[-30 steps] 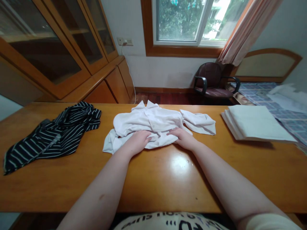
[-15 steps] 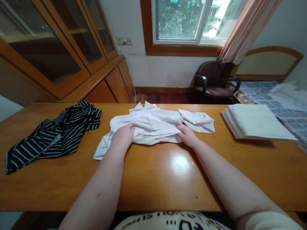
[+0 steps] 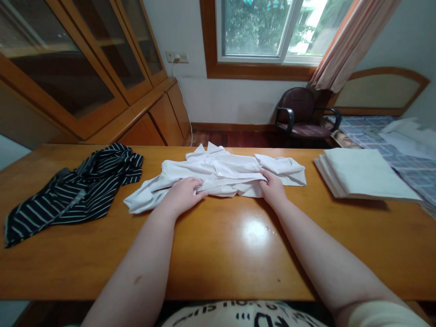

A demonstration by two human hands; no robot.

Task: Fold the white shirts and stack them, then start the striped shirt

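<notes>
A crumpled white button shirt (image 3: 218,170) lies in the middle of the wooden table (image 3: 218,254), its collar at the far side and a bunched fold along the near side. My left hand (image 3: 182,195) is on the shirt's near fold, with the fingers over the cloth. My right hand (image 3: 273,188) holds the same fold further right. To the left, a heap of dark garment with white stripes (image 3: 78,193) lies apart from my hands. A stack of folded white cloth (image 3: 361,175) sits at the right.
The table's near edge runs just in front of my body. A wooden cabinet with glass doors (image 3: 64,68) stands beyond the table at left. A dark office chair (image 3: 301,113) and a bed with a checked cover (image 3: 388,136) lie beyond it at right.
My hands have moved apart along the fold. The shirt has spread wider and flatter, and its left part now reaches further left on the table.
</notes>
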